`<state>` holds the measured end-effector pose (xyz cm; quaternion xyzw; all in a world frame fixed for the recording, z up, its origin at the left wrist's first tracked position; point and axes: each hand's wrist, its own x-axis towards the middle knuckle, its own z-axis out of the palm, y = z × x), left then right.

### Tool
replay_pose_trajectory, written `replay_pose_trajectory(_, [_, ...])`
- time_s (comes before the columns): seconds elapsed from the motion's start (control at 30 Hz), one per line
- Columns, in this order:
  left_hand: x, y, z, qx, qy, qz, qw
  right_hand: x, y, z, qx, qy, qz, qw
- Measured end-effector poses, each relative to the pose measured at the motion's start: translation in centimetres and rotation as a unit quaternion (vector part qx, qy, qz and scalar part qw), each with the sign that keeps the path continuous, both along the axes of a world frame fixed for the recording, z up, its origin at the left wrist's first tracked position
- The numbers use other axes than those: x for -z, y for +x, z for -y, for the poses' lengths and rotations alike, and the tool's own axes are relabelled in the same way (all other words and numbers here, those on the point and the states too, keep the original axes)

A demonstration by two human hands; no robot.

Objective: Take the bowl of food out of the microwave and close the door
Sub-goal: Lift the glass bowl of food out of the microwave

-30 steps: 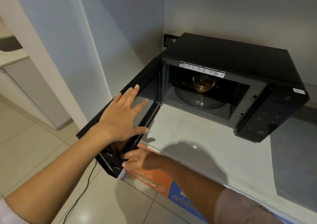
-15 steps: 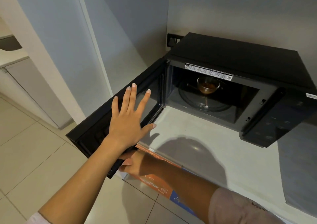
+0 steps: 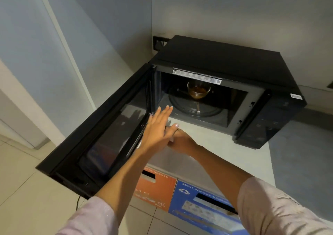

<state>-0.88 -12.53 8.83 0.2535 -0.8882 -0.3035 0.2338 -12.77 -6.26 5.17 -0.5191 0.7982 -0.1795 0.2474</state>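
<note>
A black microwave (image 3: 225,58) stands on a pale counter in the corner, its door (image 3: 100,137) swung wide open to the left. Inside, a clear glass bowl of brown food (image 3: 198,90) sits on the glass turntable (image 3: 191,108). My left hand (image 3: 158,126) hovers flat with fingers apart just in front of the cavity's lower left corner, off the door, holding nothing. My right hand (image 3: 182,141) lies partly hidden under the left hand, just above the counter in front of the microwave; its fingers are mostly covered.
The counter (image 3: 234,155) runs out in front of the microwave and to the right. Below its front edge stand an orange bin (image 3: 155,189) and a blue recycling bin (image 3: 203,202). A wall socket (image 3: 159,43) sits behind the microwave. Tiled floor lies at left.
The door has swung further open. My left hand has left the door and moved right toward the cavity. My right hand has risen from under the door onto the counter's front.
</note>
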Motion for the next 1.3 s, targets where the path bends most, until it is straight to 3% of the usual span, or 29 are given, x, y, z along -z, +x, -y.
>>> replay_pose_trajectory(0.17, [2.5,-4.3,1.1,0.006,0.070,-0.001,0.998,-0.5,-5.5,-1.7,0.076,-0.126,0.013,0.989])
replay_pose_trajectory(0.47, [3.5,-10.5,4.4,0.004,0.115,-0.039,0.993,0.6,-11.1,-2.3,0.270,-0.268,0.108,0.919])
replay_pose_trajectory(0.7, [5.2,-16.0,6.5,0.014,0.136,-0.077,0.988,1.8,-15.3,-0.1,0.273,-0.284,0.101,0.914])
replay_pose_trajectory(0.9, [6.2,-20.6,8.6,0.009,0.133,-0.047,0.990,2.5,-18.6,2.1,0.276,-0.260,0.085,0.921])
replay_pose_trajectory(1.3, [8.9,-26.9,12.0,0.015,0.235,-0.138,0.962,4.1,-25.1,5.5,0.247,-0.285,0.195,0.905])
